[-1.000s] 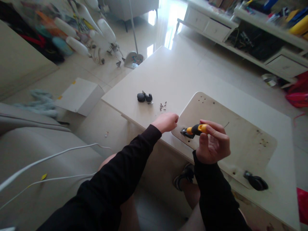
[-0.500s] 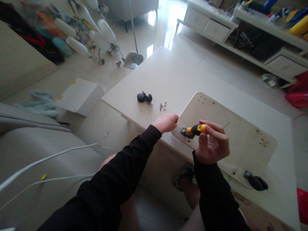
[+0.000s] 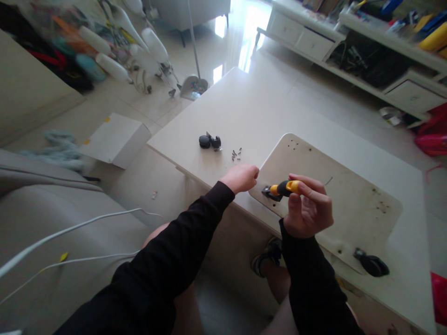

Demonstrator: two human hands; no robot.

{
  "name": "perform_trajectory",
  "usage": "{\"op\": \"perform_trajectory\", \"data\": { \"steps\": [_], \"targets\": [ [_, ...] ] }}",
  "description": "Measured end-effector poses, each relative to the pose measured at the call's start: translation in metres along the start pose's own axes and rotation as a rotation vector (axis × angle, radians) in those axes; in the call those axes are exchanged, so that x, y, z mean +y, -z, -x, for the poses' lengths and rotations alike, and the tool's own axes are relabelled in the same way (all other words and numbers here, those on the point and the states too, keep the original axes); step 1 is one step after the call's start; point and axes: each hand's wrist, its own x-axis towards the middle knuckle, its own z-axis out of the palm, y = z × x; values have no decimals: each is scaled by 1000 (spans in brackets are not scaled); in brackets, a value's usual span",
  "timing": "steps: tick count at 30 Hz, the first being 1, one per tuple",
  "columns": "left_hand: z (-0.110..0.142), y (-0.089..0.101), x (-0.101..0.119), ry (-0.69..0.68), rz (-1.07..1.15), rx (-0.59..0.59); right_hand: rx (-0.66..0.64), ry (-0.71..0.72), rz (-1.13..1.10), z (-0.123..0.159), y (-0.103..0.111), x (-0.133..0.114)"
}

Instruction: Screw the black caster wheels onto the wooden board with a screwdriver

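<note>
My right hand is closed around the yellow and black handle of a screwdriver. The tool lies over a caster at the left corner of a pale, round-cornered board; its tip is hard to make out. Beside that corner rests my left hand, its fingers curled in at the board's edge, and whatever they may hold is hidden. Several small screws lie on the table beyond the left hand. Another black caster sits at the board's near right corner.
Loose black casters lie on the white table. A white box stands on the floor to the left, near a sofa with white cables. A white cabinet is at the back right.
</note>
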Motion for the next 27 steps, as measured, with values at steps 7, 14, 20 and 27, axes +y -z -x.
{"op": "perform_trajectory", "data": {
  "steps": [7,14,20,27],
  "targets": [
    [0,-2,-1,-3,3,0,26,31,-29,-2,-2,0],
    [0,0,1,3,5,-3,30,36,-43,-3,-2,-1],
    [0,-1,0,-2,5,-2,100,70,57,-8,3,-2],
    [1,0,1,12,20,-11,17,32,-27,-7,0,-2]
  ]
}}
